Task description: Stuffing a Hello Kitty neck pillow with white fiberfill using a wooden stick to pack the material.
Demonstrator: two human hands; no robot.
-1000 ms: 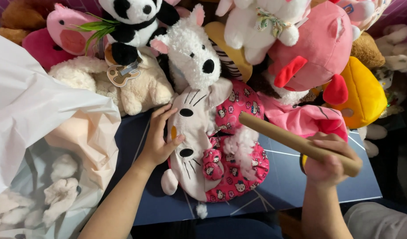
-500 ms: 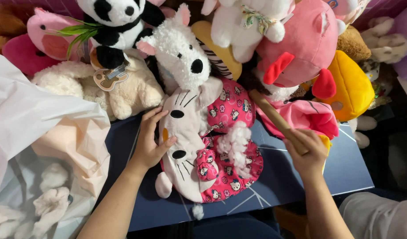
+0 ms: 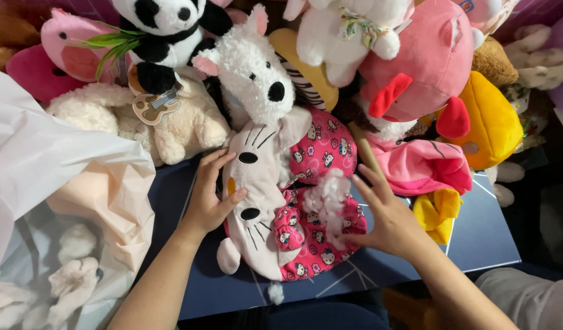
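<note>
Hands (image 3: 211, 198) flat on cat plush (image 3: 263, 201)

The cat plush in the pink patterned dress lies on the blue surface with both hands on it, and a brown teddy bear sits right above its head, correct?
Not quite. In the head view a fluffy white dog plush, not a brown teddy bear, sits above the cat plush. The left hand and right hand do rest on it, on the blue surface.

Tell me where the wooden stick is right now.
The wooden stick sits centre-right, above the right hand, poking between the cat plush's pink dress and a pink plush.
</note>
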